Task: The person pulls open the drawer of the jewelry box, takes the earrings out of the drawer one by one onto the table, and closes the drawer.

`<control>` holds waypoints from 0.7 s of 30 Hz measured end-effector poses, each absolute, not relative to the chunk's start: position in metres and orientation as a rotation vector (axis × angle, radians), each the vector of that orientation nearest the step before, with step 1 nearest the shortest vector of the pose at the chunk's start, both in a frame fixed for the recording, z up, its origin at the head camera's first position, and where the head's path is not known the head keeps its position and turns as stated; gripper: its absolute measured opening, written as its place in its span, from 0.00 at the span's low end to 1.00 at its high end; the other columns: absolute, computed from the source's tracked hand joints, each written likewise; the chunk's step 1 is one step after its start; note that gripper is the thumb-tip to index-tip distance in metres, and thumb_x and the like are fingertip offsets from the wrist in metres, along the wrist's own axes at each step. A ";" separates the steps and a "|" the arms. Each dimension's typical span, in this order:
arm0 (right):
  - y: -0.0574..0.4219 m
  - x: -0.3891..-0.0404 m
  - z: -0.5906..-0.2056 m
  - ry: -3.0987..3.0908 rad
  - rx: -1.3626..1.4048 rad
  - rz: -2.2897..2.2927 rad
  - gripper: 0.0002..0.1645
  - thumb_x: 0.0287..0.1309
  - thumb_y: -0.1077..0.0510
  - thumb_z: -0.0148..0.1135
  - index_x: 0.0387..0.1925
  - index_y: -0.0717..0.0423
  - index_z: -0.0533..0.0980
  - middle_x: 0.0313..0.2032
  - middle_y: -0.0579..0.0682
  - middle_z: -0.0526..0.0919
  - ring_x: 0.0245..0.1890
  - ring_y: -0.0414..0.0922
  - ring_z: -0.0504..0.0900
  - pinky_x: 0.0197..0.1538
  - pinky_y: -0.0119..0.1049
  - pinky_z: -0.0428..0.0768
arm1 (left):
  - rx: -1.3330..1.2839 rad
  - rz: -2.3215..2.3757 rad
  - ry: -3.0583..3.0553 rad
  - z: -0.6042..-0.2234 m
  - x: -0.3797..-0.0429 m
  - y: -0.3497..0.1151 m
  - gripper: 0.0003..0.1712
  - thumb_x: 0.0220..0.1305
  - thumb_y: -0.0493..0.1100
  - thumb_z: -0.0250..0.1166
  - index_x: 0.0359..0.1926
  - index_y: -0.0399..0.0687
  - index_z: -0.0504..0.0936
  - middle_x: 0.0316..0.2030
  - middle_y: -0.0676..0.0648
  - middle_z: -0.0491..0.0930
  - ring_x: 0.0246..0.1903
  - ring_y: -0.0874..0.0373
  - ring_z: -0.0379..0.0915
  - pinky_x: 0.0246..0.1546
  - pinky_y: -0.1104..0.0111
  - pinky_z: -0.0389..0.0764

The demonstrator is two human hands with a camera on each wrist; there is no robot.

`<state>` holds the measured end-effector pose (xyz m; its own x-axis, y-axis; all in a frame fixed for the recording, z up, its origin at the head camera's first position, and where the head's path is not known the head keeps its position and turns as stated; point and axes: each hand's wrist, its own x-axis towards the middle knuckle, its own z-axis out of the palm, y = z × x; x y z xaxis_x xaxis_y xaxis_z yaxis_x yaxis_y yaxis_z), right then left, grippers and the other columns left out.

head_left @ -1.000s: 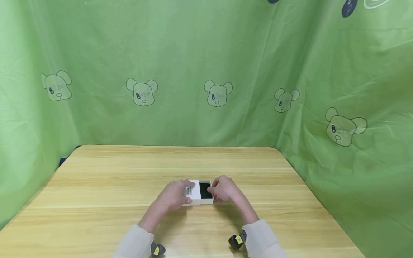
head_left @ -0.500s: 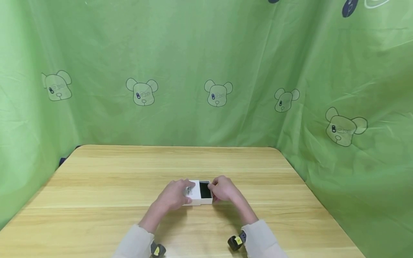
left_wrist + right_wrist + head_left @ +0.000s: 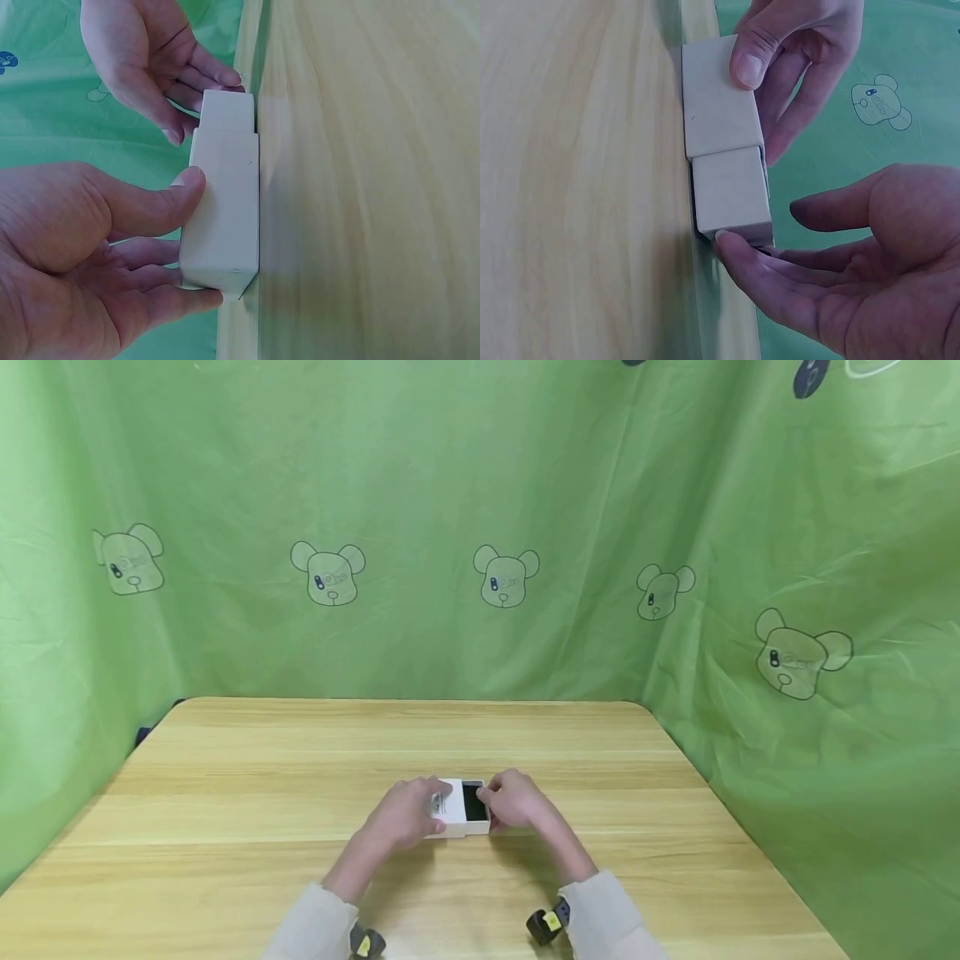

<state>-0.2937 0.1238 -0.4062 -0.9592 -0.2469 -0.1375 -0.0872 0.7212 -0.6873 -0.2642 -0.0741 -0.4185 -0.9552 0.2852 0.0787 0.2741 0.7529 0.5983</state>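
Note:
A white cardboard drawer box lies on the table, its sleeve (image 3: pixel 452 810) printed with small dark text. From the sleeve's right end the inner tray (image 3: pixel 477 828) sticks partly out, showing a black inside or content (image 3: pixel 474 804) that I cannot identify. My left hand (image 3: pixel 405 814) grips the sleeve, thumb on the near side and fingers over the far side. At the tray's outer end is my right hand (image 3: pixel 516 800). Its fingertips (image 3: pixel 735 247) press on the end face, while the thumb (image 3: pixel 817 214) stands apart from the tray in the right wrist view.
The wood-grain table (image 3: pixel 225 777) runs out beyond both arms. Green curtains (image 3: pixel 420 468) with bear-head drawings hang behind it and along its sides. Black wrist devices (image 3: pixel 546 925) with yellow marks sit under the sleeve cuffs.
My right hand has shifted slightly left, and the tray has slid a little further into the sleeve. The right thumb now lies over the tray's opening. My left hand has stayed in place.

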 end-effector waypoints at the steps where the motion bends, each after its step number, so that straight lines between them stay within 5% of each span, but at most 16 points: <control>1: 0.123 -0.294 -0.406 2.703 -0.265 -1.066 0.14 0.71 0.58 0.57 0.38 0.68 0.81 0.23 0.55 0.84 0.22 0.49 0.86 0.31 0.41 0.86 | 0.470 0.998 2.927 -0.419 -0.264 -0.074 0.32 0.53 0.35 0.76 0.61 0.44 0.81 0.61 0.36 0.80 0.55 0.38 0.78 0.58 0.44 0.80; 11: 0.120 -0.293 -0.407 2.654 -0.277 -1.090 0.17 0.71 0.57 0.57 0.45 0.70 0.80 0.28 0.55 0.84 0.27 0.48 0.85 0.33 0.37 0.84 | 0.485 1.023 2.951 -0.419 -0.263 -0.070 0.31 0.52 0.33 0.76 0.60 0.41 0.81 0.53 0.37 0.84 0.48 0.43 0.81 0.53 0.49 0.84; 21: 0.118 -0.292 -0.407 2.611 -0.285 -1.116 0.19 0.70 0.55 0.58 0.46 0.71 0.79 0.30 0.54 0.85 0.29 0.48 0.85 0.38 0.38 0.83 | 0.453 1.034 2.954 -0.418 -0.263 -0.067 0.29 0.52 0.32 0.76 0.58 0.41 0.83 0.56 0.37 0.83 0.49 0.43 0.79 0.53 0.49 0.84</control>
